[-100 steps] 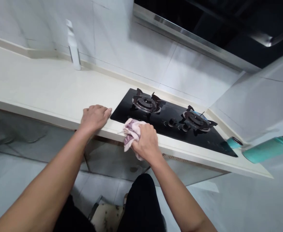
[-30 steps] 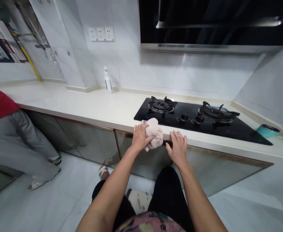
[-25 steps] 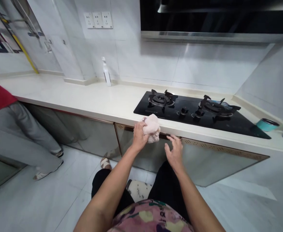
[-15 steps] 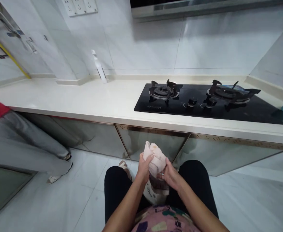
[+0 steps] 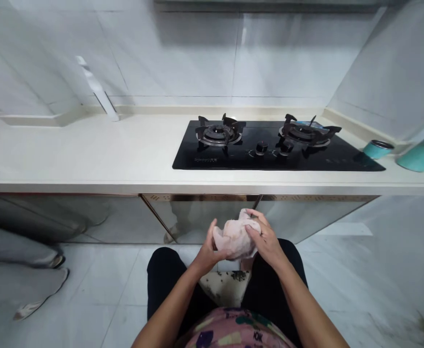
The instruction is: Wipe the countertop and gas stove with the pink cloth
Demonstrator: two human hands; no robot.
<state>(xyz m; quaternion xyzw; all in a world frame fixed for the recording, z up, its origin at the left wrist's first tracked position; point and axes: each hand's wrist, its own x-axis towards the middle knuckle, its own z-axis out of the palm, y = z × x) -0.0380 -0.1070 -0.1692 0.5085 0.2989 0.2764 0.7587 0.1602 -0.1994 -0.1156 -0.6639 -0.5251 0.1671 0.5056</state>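
A crumpled, pale pink cloth [image 5: 236, 238] is bunched up between both hands, in front of the cabinet doors and above my lap. My left hand [image 5: 209, 251] grips its left side, thumb lying along the near edge. On the other side, my right hand [image 5: 266, 238] has its thumb pressed on the top of the cloth and its fingers behind it. Both hands are closed on the cloth, below the level of the countertop.
A black gas hob [image 5: 233, 157] with two burners is set in the white countertop [image 5: 88, 162]. A white spray bottle [image 5: 101, 94] stands against the wall. At right are a teal jar [image 5: 377, 150] and a larger teal container [image 5: 422, 152]. Another person's legs [image 5: 19, 261] are at left.
My view has turned to the right, bringing the teal items in. The cloth has been turned and bunched differently, and my right hand has moved up over its right end.
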